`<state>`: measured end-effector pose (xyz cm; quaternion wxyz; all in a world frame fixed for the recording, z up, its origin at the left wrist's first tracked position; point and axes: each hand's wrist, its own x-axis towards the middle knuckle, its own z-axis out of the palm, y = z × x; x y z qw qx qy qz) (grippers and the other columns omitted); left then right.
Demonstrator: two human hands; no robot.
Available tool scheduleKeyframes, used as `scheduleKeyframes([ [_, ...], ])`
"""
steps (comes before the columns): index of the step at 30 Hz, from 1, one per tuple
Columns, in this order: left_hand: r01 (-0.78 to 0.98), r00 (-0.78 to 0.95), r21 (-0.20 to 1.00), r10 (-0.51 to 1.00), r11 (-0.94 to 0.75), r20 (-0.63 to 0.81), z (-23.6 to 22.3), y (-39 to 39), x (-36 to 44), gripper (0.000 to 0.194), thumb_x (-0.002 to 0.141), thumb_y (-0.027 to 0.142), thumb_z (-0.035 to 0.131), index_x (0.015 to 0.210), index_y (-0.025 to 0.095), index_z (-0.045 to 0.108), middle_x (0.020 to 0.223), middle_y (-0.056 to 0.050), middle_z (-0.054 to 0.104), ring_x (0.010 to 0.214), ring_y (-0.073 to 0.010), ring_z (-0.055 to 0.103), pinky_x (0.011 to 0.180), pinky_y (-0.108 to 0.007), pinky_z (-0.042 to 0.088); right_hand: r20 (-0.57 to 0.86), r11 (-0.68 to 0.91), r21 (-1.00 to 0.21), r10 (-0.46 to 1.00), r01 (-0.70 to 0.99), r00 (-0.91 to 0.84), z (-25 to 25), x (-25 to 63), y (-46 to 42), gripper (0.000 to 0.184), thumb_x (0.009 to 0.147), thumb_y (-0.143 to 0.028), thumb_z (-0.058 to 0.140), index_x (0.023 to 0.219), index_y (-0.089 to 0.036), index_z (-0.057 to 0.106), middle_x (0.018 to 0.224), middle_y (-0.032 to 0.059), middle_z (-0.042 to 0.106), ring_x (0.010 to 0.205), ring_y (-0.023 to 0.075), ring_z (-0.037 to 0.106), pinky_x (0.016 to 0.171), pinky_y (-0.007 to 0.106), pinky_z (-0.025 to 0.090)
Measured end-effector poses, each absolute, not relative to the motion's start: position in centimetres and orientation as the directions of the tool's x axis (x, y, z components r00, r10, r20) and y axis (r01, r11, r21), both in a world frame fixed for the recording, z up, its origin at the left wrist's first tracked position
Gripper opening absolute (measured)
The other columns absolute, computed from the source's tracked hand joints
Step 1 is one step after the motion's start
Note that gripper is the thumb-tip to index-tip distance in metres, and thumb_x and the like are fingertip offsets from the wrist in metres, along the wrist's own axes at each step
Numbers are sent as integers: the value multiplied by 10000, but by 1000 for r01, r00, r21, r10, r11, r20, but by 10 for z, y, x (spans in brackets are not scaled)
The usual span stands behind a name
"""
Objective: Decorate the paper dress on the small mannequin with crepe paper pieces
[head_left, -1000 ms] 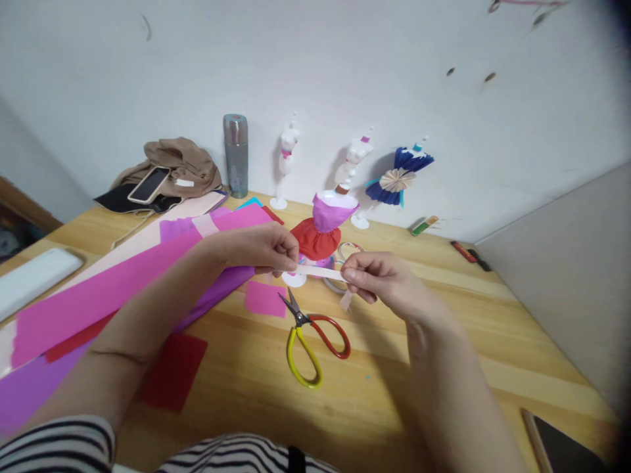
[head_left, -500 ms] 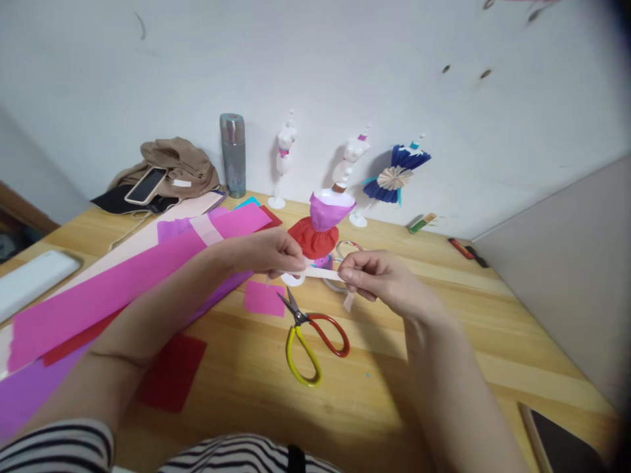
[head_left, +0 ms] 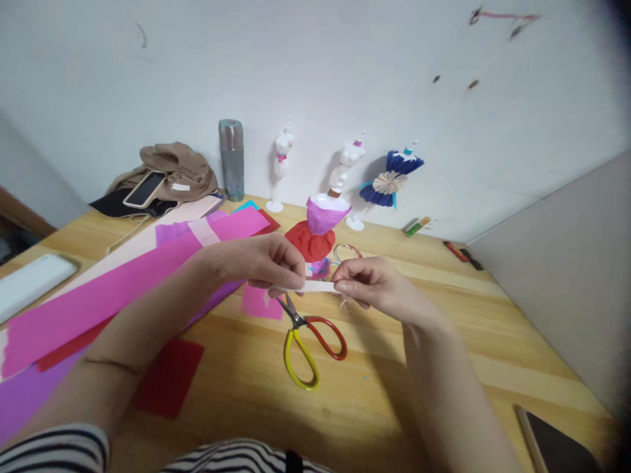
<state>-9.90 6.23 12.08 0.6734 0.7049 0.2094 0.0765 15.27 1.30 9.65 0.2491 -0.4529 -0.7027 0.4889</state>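
Observation:
A narrow pale pink paper strip (head_left: 319,286) is stretched between my two hands above the table. My left hand (head_left: 269,263) pinches its left end between thumb and fingers. On the other end, my right hand (head_left: 372,286) holds it in a similar pinch. Just below lie scissors (head_left: 296,320) with one yellow and one red handle, blades partly apart. A pink paper square (head_left: 261,303) is partly under the blade tips. Behind the strip stands a small mannequin in a purple top and red skirt (head_left: 313,240); my left hand hides part of its base.
Long pink paper sheets (head_left: 123,282) and a red piece (head_left: 170,378) lie to the left. A grey flask (head_left: 231,161), white mannequins (head_left: 282,157) and a blue-dressed mannequin (head_left: 392,180) stand along the wall. A tape roll (head_left: 348,251) sits behind my right hand; a dark device (head_left: 555,440) lies front right.
Both hands have come slightly lower and nearer with the strip, now just above the scissors' tips. The visible stretch of strip between the fingers is a little shorter. The view has shifted slightly.

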Motion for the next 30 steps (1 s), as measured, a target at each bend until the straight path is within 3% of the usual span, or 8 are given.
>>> scheduleKeyframes([
  [3, 194, 909, 980, 382, -33, -167, 128, 57, -102, 189, 785, 282, 714, 699, 121, 663, 519, 7, 569, 406, -46, 377, 399, -174, 289, -71, 139, -903, 885, 405, -461, 98, 151, 10, 380, 811, -546, 701, 750, -176, 640, 574, -27, 550, 476, 91, 435, 465, 238, 352],
  [6, 201, 894, 975, 426, -97, -142, 130, 51, -100, 212, 800, 275, 672, 652, 127, 637, 523, 8, 568, 437, -55, 421, 438, -178, 334, 80, 228, -853, 946, 470, -314, 103, 146, 1, 359, 814, -530, 713, 867, -177, 674, 687, 9, 611, 509, 108, 482, 476, 254, 385],
  [8, 226, 857, 959, 503, -173, -111, 128, 45, -96, 223, 799, 249, 643, 614, 128, 611, 523, 9, 563, 472, -66, 463, 464, -178, 346, 161, 273, -817, 954, 508, -253, 108, 142, -8, 359, 847, -541, 684, 825, -183, 664, 687, 15, 604, 494, 104, 465, 458, 255, 365],
  [12, 294, 792, 874, 611, -386, 3, 122, 29, -83, 207, 788, 164, 604, 587, 119, 593, 507, 32, 516, 499, -60, 450, 476, -178, 286, -23, 181, -906, 882, 384, -470, 109, 131, -21, 566, 882, -713, 533, 712, -181, 625, 599, 19, 591, 468, 114, 512, 446, 250, 386],
  [16, 240, 836, 845, 544, -479, 71, 120, 17, -75, 171, 840, 117, 554, 812, 117, 723, 726, -6, 696, 640, -80, 576, 565, -169, 371, -95, 61, -954, 868, 293, -488, 96, 121, -14, 665, 841, -807, 487, 711, -168, 616, 541, 23, 605, 480, 126, 564, 483, 249, 419],
  [18, 213, 856, 852, 512, -478, 73, 121, 15, -75, 201, 840, 94, 545, 881, 128, 739, 810, -14, 729, 699, -85, 612, 607, -162, 406, -133, 11, -961, 857, 275, -499, 92, 119, -9, 645, 807, -799, 556, 729, -162, 625, 571, 20, 618, 494, 122, 569, 480, 242, 414],
  [25, 320, 799, 876, 599, -361, -44, 126, 23, -87, 163, 837, 243, 619, 809, 137, 740, 523, 46, 546, 425, -60, 471, 406, -162, 300, -124, -16, -978, 844, 206, -522, 89, 130, 2, 494, 732, -633, 782, 723, -151, 672, 605, 9, 646, 511, 96, 537, 483, 223, 389],
  [30, 263, 635, 898, 764, -352, 113, 120, 40, -87, 155, 804, 233, 653, 825, 115, 751, 656, -15, 664, 594, -96, 574, 545, -191, 420, -95, -37, -992, 860, 124, -502, 88, 141, 3, 413, 756, -553, 805, 800, -154, 713, 617, 17, 671, 515, 103, 558, 491, 221, 428],
])
